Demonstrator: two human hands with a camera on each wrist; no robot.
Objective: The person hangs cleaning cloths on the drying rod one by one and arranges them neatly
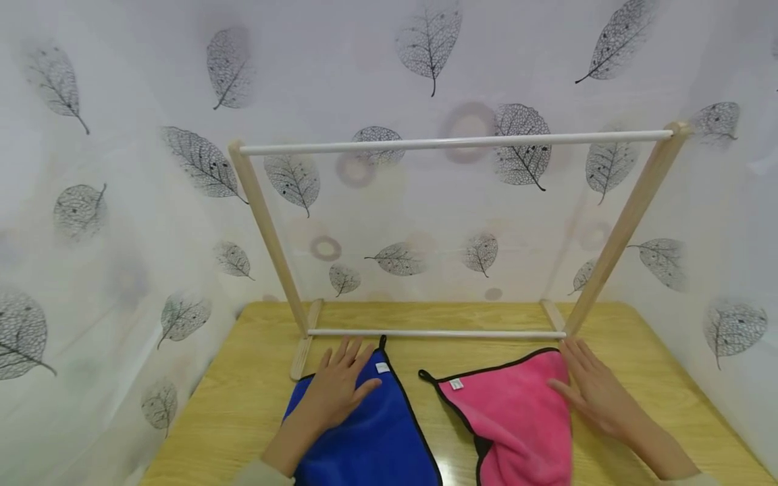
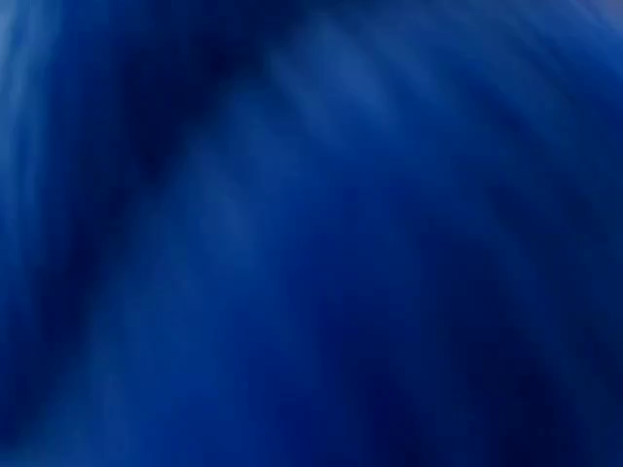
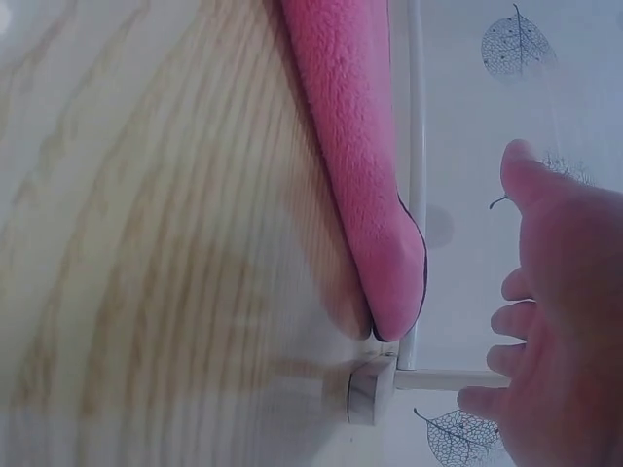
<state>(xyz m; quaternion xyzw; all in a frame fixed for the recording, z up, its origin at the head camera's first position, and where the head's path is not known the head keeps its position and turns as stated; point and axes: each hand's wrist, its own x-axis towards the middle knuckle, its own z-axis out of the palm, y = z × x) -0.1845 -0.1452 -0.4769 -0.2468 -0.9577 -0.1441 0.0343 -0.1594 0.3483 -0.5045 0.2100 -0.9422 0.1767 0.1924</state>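
Observation:
A blue towel [image 1: 379, 439] with black edging, a white tag and a hanging loop lies on the table at the front left. My left hand [image 1: 342, 388] is over its upper part, fingers straight and spread; blurred blue cloth [image 2: 321, 272] fills the left wrist view. To the right lies a pink towel [image 1: 523, 398], also black-edged, with a small tag, a loop at its left corner and folds lower down. Beside its upper right corner is my right hand [image 1: 592, 391], fingers extended. The right wrist view shows that hand [image 3: 565, 321] raised apart from the pink cloth [image 3: 360, 146], gripping nothing.
A wooden rack stands behind the towels, with a white top bar [image 1: 450, 142], a low white bar [image 1: 437, 333] and slanted posts, the right post [image 1: 626, 223] among them. Leaf-printed white sheeting [image 1: 389, 202] encloses the wooden table [image 1: 213, 418] at the back and sides.

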